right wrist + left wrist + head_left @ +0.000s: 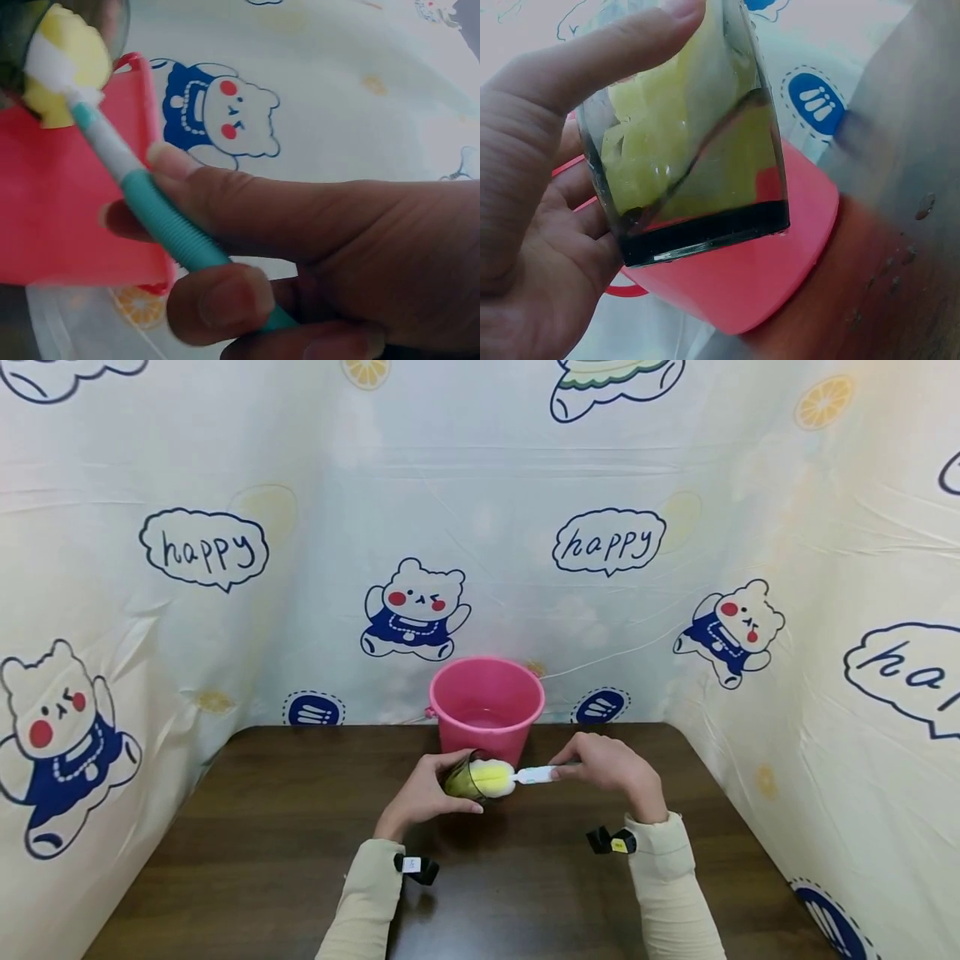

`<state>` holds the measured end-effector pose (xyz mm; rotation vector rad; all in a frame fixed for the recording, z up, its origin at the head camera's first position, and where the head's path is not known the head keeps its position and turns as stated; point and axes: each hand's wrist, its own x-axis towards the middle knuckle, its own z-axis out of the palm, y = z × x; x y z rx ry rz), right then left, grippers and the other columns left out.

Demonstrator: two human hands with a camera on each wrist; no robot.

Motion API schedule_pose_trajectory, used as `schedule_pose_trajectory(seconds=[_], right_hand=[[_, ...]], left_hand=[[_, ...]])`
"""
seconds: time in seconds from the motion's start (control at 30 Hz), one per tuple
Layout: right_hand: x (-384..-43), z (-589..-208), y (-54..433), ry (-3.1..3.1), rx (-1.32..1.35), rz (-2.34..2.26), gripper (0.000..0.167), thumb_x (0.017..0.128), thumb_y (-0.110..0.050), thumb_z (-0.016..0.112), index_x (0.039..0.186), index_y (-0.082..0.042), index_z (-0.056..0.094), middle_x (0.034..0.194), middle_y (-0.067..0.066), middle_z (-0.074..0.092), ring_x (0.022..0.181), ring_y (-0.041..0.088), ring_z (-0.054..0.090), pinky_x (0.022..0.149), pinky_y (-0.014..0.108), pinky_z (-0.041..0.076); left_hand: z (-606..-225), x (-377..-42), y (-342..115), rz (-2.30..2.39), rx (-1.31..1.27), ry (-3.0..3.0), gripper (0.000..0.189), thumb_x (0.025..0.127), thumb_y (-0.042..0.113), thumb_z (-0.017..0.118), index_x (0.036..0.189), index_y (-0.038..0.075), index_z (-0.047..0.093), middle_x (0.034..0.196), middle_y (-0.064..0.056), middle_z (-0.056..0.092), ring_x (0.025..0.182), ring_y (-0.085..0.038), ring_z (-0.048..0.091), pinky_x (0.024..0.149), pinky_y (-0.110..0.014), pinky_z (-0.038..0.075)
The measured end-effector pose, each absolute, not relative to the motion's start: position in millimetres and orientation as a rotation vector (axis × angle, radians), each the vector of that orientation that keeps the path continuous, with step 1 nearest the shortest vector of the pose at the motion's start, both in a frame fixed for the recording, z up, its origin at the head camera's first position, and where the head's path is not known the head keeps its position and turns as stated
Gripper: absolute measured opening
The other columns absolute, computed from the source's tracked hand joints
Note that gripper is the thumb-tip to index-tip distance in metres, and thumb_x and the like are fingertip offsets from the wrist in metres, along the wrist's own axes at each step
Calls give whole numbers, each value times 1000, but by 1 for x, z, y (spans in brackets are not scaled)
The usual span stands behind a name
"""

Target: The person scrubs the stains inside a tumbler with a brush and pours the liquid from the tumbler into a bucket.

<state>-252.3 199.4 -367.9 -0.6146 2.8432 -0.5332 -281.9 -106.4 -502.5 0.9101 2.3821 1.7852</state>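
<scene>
My left hand (424, 793) grips a dark tinted drinking glass (694, 142), tilted on its side with the mouth toward the right. A sponge bottle brush has its yellow and white sponge head (492, 778) partly inside the glass; yellow shows through the wall in the left wrist view. My right hand (606, 766) holds the brush by its white and teal handle (169, 217), thumb and fingers curled round the ribbed part. Both hands are raised in front of the pink bucket (487, 727).
The pink bucket stands at the back middle of the dark wooden table (300, 827), close to the patterned curtain (510, 485). In the left wrist view water drops (909, 255) dot the tabletop. The curtain also hangs along both sides.
</scene>
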Motion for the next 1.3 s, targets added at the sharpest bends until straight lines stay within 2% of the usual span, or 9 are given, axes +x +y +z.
schedule_pose_trajectory(seconds=[0.1,0.2,0.43,0.57,0.67,0.8,1.07,1.3], right_hand=[[-249,-365,199,2838,-652,-533,15,91,-30,78,104,-24,83,92,-13,74,76,10,57,68,31,51],[-248,-360,201,2863,-734,-519,16,91,-30,77,106,-25,82,91,-15,73,75,8,57,67,30,52],[-254,-362,203,2889,-716,-562,16,91,-29,77,106,-25,82,88,-14,72,72,9,57,64,30,49],[-257,-367,203,2826,-663,-598,16,93,-29,76,106,-23,82,78,-8,66,63,11,51,58,30,44],[-254,-365,201,2798,-670,-596,16,92,-28,76,106,-23,82,78,-9,67,64,12,52,58,30,44],[-249,-358,200,2858,-724,-564,16,92,-29,77,106,-25,82,88,-15,73,73,11,57,63,29,50],[-251,-358,199,2935,-663,-546,18,92,-30,77,108,-26,82,89,-13,72,73,12,56,64,31,48],[-246,-360,196,2898,-649,-505,17,90,-29,79,106,-24,83,91,-13,74,74,10,56,65,30,49]], left_hand=[[-503,-282,-105,1779,920,2371,85,71,12,94,146,6,55,146,-7,58,134,-27,52,108,-40,46],[-506,-283,-106,1792,933,2357,85,73,11,93,148,7,53,147,-7,57,134,-27,52,107,-37,47],[-504,-283,-109,1805,911,2345,84,73,20,94,147,13,55,145,-2,59,131,-25,53,107,-47,49],[-503,-283,-110,1803,904,2373,84,72,22,94,146,13,56,144,-3,60,129,-25,53,105,-47,50],[-504,-282,-110,1798,926,2384,84,72,25,94,146,14,57,144,-3,60,129,-25,54,104,-44,51],[-505,-284,-110,1807,951,2378,83,73,26,94,146,16,57,143,-1,60,127,-23,55,104,-40,52],[-501,-284,-113,1812,912,2405,87,72,25,95,147,10,55,144,-3,60,129,-23,56,107,-45,50],[-506,-284,-111,1806,914,2410,82,71,27,95,144,20,59,140,5,62,125,-20,56,103,-40,52]])
